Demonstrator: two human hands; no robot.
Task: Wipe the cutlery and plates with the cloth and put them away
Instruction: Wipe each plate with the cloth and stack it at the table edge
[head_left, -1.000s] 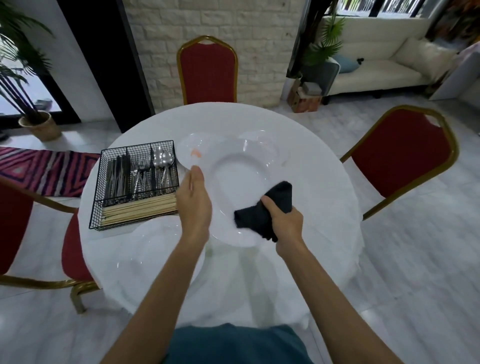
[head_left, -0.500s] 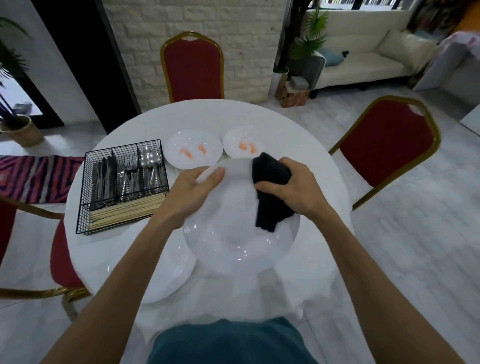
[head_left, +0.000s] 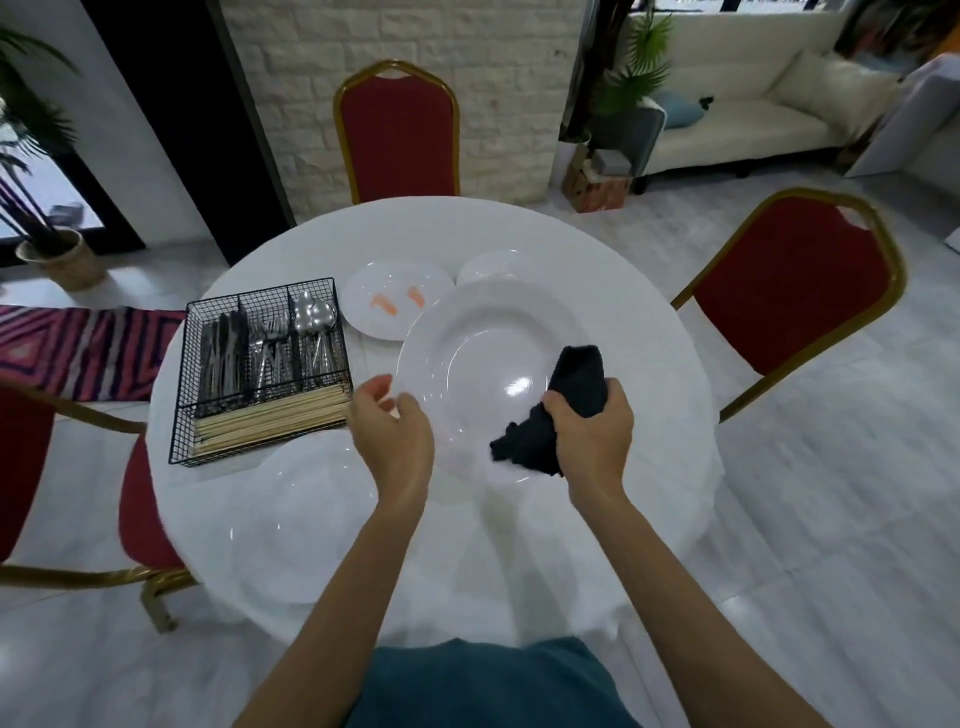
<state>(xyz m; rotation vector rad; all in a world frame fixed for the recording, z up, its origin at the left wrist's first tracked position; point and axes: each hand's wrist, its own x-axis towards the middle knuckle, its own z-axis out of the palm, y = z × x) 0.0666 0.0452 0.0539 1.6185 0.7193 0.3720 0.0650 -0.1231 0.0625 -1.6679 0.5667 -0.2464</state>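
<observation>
- On my feed the left hand (head_left: 392, 441) holds the big plate (head_left: 467, 338) by its left rim, thumb on the upper face, fingers curled behind the edge
- The right hand (head_left: 592, 441) is fisted round the cloth (head_left: 550, 415), with dark folds sticking out above and below the fingers
- I see the cloth lying against the lower right of the big plate's face, near its rim
- The big plate is over the middle of the table (head_left: 519, 228); I cannot tell whether it rests there or is lifted
- Beyond it lies a small plate (head_left: 384, 291) with orange smears, and a second small plate (head_left: 493, 265) is partly hidden behind the big plate's far rim
- To the left, the basket (head_left: 182, 389) holds knives (head_left: 223, 358), forks (head_left: 270, 353) and spoons (head_left: 311, 322) in separate sections, with chopsticks (head_left: 270, 423) across the near one
- A plate stack (head_left: 306, 525) sits near the left, just in front of the basket
</observation>
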